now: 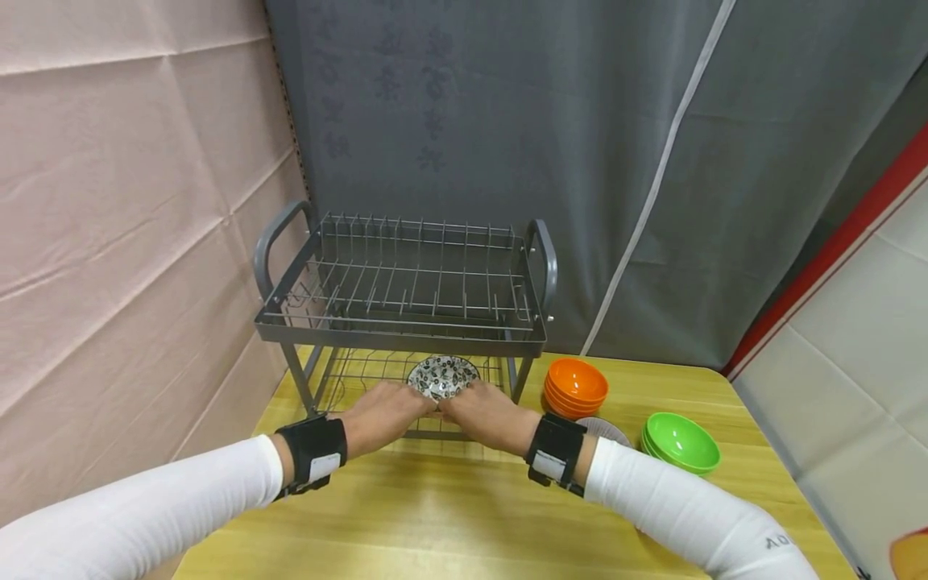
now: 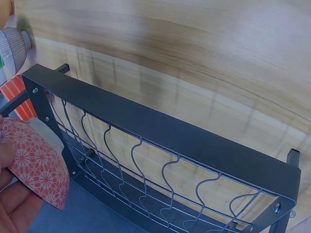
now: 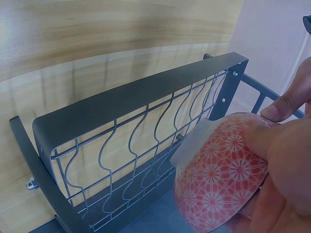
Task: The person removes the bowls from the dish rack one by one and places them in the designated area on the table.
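Note:
Both hands hold one small bowl [image 1: 444, 377] at the front opening of a dark two-tier dish rack [image 1: 406, 332]. Its inside has a black-and-white floral pattern; the outside [image 3: 221, 170] is red with white flowers, above a pale foot. My left hand [image 1: 384, 415] grips the near left side of the rim, and my right hand [image 1: 493, 415] grips the near right side. In the right wrist view, a thumb and fingers pinch the bowl's wall. The bowl is just over the wire lower shelf [image 2: 146, 170], tilted in both wrist views.
Right of the rack stand stacked orange bowls [image 1: 576, 385] and green bowls [image 1: 680, 443], with a grey ribbed bowl [image 1: 605, 429] between them, partly behind my right forearm. A pink cloth wall [image 1: 130, 201] rises at the left, a grey curtain [image 1: 449, 121] behind. All stands on a wooden table [image 1: 406, 515].

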`<action>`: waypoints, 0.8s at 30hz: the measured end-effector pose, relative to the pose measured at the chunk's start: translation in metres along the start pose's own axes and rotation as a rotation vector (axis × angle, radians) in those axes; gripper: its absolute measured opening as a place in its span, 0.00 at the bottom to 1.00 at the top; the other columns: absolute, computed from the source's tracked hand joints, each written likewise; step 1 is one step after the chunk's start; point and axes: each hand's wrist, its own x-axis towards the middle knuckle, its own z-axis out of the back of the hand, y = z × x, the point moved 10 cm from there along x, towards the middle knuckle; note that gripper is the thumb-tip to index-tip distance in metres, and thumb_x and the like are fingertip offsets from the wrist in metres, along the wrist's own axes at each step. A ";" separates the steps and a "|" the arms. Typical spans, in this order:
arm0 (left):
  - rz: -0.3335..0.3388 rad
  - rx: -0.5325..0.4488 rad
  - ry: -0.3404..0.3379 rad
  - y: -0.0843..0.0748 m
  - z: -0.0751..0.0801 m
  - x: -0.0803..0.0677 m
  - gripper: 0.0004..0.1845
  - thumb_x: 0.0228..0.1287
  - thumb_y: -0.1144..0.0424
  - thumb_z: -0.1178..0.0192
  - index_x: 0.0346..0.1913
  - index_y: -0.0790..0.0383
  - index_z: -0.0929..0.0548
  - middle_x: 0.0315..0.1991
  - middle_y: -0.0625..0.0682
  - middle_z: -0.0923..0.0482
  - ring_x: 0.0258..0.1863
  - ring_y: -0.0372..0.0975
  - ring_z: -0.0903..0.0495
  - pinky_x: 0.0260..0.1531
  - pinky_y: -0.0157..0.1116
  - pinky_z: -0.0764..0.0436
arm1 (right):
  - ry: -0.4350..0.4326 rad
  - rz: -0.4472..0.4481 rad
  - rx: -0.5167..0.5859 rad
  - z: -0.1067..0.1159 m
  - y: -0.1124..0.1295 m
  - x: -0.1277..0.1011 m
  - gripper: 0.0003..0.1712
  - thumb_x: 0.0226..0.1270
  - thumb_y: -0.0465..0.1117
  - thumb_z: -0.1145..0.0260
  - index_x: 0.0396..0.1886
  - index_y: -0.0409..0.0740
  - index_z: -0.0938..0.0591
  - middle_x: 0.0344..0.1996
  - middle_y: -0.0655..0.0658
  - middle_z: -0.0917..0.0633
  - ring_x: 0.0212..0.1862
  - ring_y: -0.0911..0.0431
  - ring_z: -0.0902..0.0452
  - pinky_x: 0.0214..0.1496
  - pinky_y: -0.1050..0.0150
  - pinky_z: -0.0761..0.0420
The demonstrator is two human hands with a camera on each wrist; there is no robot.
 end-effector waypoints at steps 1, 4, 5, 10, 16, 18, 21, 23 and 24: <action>-0.001 -0.005 -0.001 0.000 0.000 0.000 0.18 0.54 0.79 0.36 0.33 0.47 0.13 0.24 0.43 0.15 0.18 0.31 0.28 0.15 0.27 0.37 | 0.007 -0.002 0.000 -0.001 0.000 0.000 0.13 0.73 0.49 0.36 0.27 0.52 0.17 0.18 0.55 0.19 0.19 0.65 0.34 0.22 0.72 0.25; -0.009 -0.017 -0.001 -0.001 0.000 0.000 0.16 0.58 0.77 0.34 0.38 0.48 0.12 0.30 0.43 0.13 0.24 0.33 0.20 0.19 0.27 0.28 | 0.019 -0.006 0.006 -0.002 -0.002 0.000 0.13 0.73 0.49 0.36 0.27 0.52 0.17 0.17 0.55 0.20 0.18 0.65 0.36 0.22 0.73 0.27; -0.013 -0.020 -0.001 -0.001 0.000 0.000 0.16 0.59 0.76 0.34 0.41 0.48 0.11 0.33 0.44 0.12 0.28 0.34 0.18 0.23 0.28 0.24 | 0.020 -0.006 0.005 -0.001 -0.002 0.000 0.13 0.73 0.48 0.36 0.28 0.51 0.16 0.16 0.55 0.20 0.18 0.65 0.36 0.22 0.73 0.26; -0.023 -0.052 0.024 0.001 -0.002 -0.002 0.17 0.66 0.66 0.34 0.57 0.51 0.15 0.55 0.48 0.13 0.58 0.44 0.17 0.59 0.42 0.17 | 0.024 -0.015 -0.045 0.001 -0.005 0.000 0.08 0.71 0.46 0.33 0.32 0.51 0.15 0.17 0.55 0.18 0.18 0.64 0.31 0.27 0.69 0.20; 0.027 -0.108 0.120 0.011 -0.012 -0.008 0.39 0.70 0.39 0.42 0.77 0.53 0.35 0.78 0.57 0.37 0.79 0.54 0.41 0.77 0.54 0.37 | 0.030 -0.007 -0.093 0.000 -0.006 -0.004 0.05 0.70 0.44 0.33 0.35 0.53 0.12 0.17 0.56 0.16 0.17 0.65 0.35 0.30 0.68 0.19; 0.050 -0.118 0.143 0.015 -0.016 -0.011 0.44 0.69 0.32 0.47 0.81 0.49 0.43 0.82 0.58 0.48 0.81 0.55 0.49 0.79 0.57 0.43 | 0.036 -0.007 -0.082 -0.002 -0.007 -0.005 0.06 0.71 0.44 0.34 0.34 0.53 0.12 0.17 0.56 0.16 0.16 0.66 0.38 0.27 0.69 0.22; 0.073 -0.144 0.145 0.019 -0.018 -0.014 0.47 0.68 0.27 0.51 0.82 0.44 0.49 0.84 0.56 0.58 0.83 0.55 0.56 0.79 0.60 0.50 | 0.049 -0.014 -0.059 -0.005 -0.009 -0.006 0.06 0.71 0.42 0.33 0.34 0.52 0.12 0.16 0.57 0.17 0.16 0.66 0.41 0.25 0.71 0.26; 0.083 -0.171 0.132 0.021 -0.018 -0.016 0.47 0.67 0.26 0.52 0.82 0.43 0.50 0.84 0.55 0.61 0.83 0.54 0.57 0.79 0.61 0.51 | 0.058 -0.022 -0.037 -0.007 -0.011 -0.007 0.05 0.70 0.41 0.33 0.34 0.52 0.12 0.16 0.57 0.18 0.16 0.66 0.41 0.24 0.72 0.29; 0.084 -0.180 0.122 0.022 -0.017 -0.016 0.47 0.67 0.26 0.52 0.82 0.43 0.50 0.84 0.54 0.62 0.83 0.54 0.57 0.79 0.61 0.51 | 0.060 -0.026 -0.029 -0.008 -0.011 -0.007 0.05 0.70 0.41 0.32 0.34 0.52 0.12 0.16 0.57 0.19 0.16 0.66 0.41 0.23 0.72 0.29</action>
